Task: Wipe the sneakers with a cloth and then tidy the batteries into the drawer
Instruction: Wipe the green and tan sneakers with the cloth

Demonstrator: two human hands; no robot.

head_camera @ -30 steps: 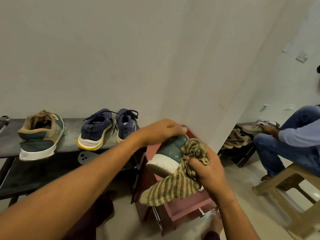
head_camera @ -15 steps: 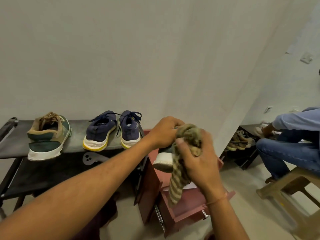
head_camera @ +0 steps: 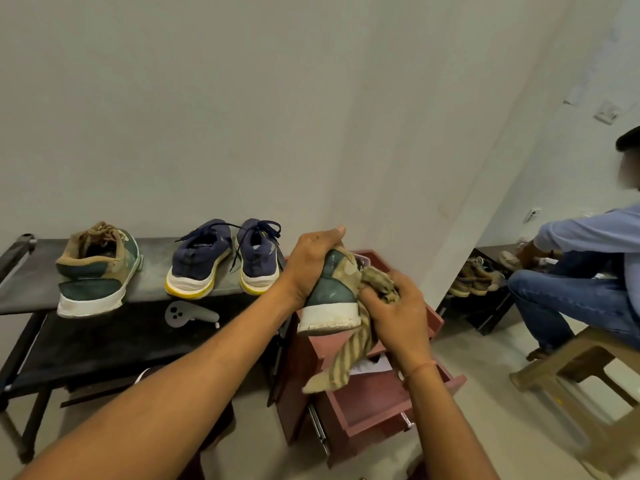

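Head view: above the red cabinet (head_camera: 294,386) and its open drawer (head_camera: 374,407), the left hand (head_camera: 310,263) holds a green-and-tan sneaker (head_camera: 330,292), fingers (head_camera: 327,237) curled over its top. The right hand (head_camera: 394,315) clutches a striped cloth (head_camera: 356,353) against the sneaker's side. Left of the cabinet, the bench (head_camera: 152,284) carries the matching sneaker (head_camera: 93,271) and navy sneakers (head_camera: 199,263).

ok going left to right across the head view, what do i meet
green and tan sneaker → navy sneakers → left hand → held sneaker → right hand with the cloth → seated person
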